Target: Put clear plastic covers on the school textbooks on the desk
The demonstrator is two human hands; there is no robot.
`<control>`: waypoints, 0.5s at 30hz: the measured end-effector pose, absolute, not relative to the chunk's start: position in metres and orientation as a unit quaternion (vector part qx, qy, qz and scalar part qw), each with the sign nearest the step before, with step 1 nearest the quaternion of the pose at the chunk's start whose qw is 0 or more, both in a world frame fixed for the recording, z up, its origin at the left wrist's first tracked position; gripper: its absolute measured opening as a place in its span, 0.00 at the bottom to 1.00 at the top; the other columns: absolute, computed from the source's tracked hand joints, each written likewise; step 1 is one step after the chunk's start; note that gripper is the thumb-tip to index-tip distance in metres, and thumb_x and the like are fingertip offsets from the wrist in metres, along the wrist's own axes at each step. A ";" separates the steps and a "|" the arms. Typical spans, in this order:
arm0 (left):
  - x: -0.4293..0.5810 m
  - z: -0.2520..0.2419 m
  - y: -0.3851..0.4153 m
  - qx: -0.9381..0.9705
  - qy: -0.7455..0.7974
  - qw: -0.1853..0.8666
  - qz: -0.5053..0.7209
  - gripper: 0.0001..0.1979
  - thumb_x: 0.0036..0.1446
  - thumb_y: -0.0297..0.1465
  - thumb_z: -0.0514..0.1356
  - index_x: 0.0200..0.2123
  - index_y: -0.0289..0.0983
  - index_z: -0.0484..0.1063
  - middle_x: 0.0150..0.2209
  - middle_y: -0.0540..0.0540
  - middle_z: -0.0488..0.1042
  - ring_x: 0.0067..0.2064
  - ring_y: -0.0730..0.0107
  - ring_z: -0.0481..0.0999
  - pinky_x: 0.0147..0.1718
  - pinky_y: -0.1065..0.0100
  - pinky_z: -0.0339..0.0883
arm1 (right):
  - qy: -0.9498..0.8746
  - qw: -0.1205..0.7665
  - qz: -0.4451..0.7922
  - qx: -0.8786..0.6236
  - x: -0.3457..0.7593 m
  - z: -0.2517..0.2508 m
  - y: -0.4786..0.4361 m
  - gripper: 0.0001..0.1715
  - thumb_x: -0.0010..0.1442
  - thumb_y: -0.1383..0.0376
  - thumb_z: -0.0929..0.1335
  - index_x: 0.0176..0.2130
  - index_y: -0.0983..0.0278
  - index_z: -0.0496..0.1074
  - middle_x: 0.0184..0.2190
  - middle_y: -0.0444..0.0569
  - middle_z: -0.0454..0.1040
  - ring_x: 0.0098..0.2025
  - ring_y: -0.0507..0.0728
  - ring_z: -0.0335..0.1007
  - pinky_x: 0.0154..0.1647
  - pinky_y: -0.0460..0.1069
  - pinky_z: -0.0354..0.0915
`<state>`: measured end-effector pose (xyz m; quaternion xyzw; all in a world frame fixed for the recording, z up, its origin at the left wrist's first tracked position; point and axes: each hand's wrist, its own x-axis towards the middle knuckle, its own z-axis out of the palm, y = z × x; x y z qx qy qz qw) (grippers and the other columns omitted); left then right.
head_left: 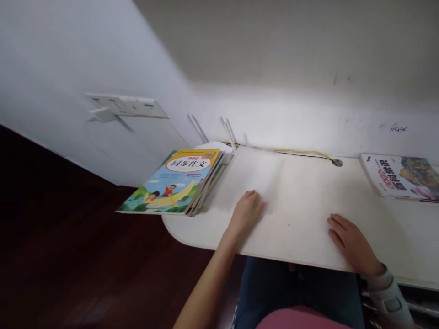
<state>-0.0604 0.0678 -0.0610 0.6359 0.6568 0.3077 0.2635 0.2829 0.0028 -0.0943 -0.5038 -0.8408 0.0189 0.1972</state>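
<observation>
A pale, see-through-looking sheet, blurred, rises over the white desk in front of me. At its lower edge is my left hand, its fingers curled together and slightly smeared; they appear closed on the sheet. My right hand rests on the desktop near the front edge, fingers stretched out and holding nothing. A grey-white band wraps the right wrist. To the left of my left hand lies a stack of books with a colourful cover on top, partly overhanging the desk's rounded left end.
Behind the stack stands a white router with upright antennas. Yellow and black cables run along the wall to a desk hole. Another book pile lies at right. A wall socket holds a plug.
</observation>
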 end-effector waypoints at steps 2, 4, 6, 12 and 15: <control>-0.071 -0.057 0.067 0.636 0.672 0.232 0.300 0.07 0.50 0.35 0.58 0.30 0.38 0.72 0.44 0.37 0.74 0.46 0.52 0.73 0.48 0.58 0.61 | -0.841 0.198 0.016 -0.504 0.285 -0.098 0.002 0.21 0.63 0.61 0.59 0.53 0.61 0.67 0.53 0.56 0.69 0.56 0.62 0.64 0.56 0.61 0.63; -0.077 -0.050 0.065 0.624 0.698 0.208 0.281 0.07 0.51 0.35 0.56 0.24 0.39 0.69 0.32 0.41 0.75 0.35 0.56 0.74 0.38 0.61 0.63 | -0.839 0.195 0.014 -0.507 0.285 -0.099 0.001 0.20 0.63 0.61 0.59 0.52 0.62 0.68 0.53 0.57 0.69 0.56 0.64 0.64 0.56 0.62 0.63; -0.073 -0.039 0.062 0.604 0.715 0.197 0.292 0.09 0.52 0.35 0.56 0.22 0.40 0.67 0.23 0.45 0.72 0.29 0.61 0.72 0.33 0.64 0.61 | -0.832 0.205 0.020 -0.516 0.277 -0.097 0.001 0.21 0.63 0.61 0.59 0.54 0.62 0.66 0.52 0.58 0.70 0.55 0.64 0.65 0.55 0.62 0.63; 0.004 0.007 0.037 0.573 0.526 0.394 0.489 0.11 0.57 0.40 0.54 0.28 0.39 0.63 0.25 0.48 0.74 0.27 0.69 0.72 0.30 0.69 0.63 | -0.788 0.334 0.093 -0.509 0.206 -0.074 -0.009 0.52 0.57 0.53 0.66 0.67 0.63 0.34 0.64 0.62 0.50 0.64 0.67 0.50 0.58 0.64 0.60; 0.039 0.027 0.013 0.604 0.434 0.449 0.495 0.12 0.60 0.40 0.53 0.31 0.38 0.63 0.27 0.49 0.74 0.28 0.71 0.73 0.29 0.70 0.64 | -0.726 0.439 0.079 -0.523 0.182 -0.061 -0.009 0.51 0.57 0.56 0.67 0.66 0.62 0.34 0.65 0.61 0.47 0.65 0.66 0.48 0.57 0.65 0.59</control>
